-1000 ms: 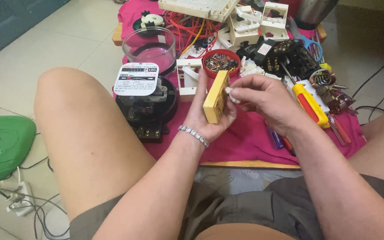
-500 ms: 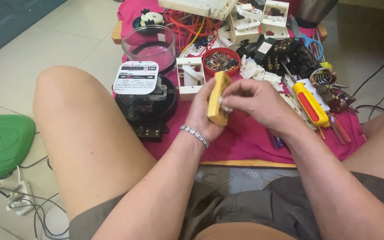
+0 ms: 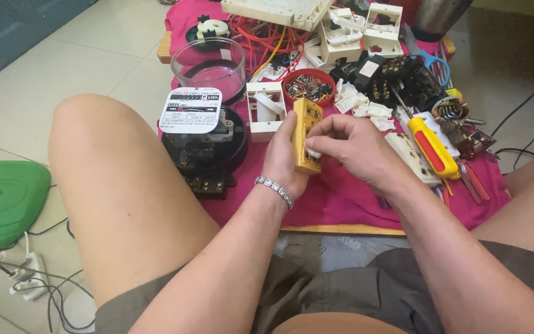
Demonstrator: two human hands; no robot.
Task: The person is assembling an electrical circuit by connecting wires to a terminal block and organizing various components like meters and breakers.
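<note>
1. Left hand (image 3: pixel 285 158): curled round a yellow block (image 3: pixel 306 135), gripping its left edge and back, thumb side up. A beaded silver bracelet (image 3: pixel 274 190) sits on the wrist.
2. Right hand (image 3: pixel 350 145): fingers drawn narrow, pinching a small white piece (image 3: pixel 313 153) against the block's lower front face.
3. Yellow block: held upright just above the table, centre of view, with the red bowl at its 12 o'clock. Rectangular, hard plastic by the look, front face marked with rows of small slots.
4. Table (image 3: pixel 335 229): low wooden board, covered by a magenta cloth (image 3: pixel 341 198).
5. At 9 o'clock of the block: a black round meter body (image 3: pixel 204 154) with a white printed plate tilted on top. At its 12 o'clock, a clear glass dome (image 3: pixel 207 68).
6. Red bowl (image 3: pixel 308 86): round, filled with small metal parts.
7. At 3 o'clock: a screwdriver (image 3: pixel 431 145), yellow-and-red handle, lying on a white socket plate (image 3: pixel 406 154).
8. Far edge: white plastic frames, red and orange wires, black terminal blocks.
9. Floor, 8 o'clock: a green plastic cover (image 3: pixel 1 204), glossy.
</note>
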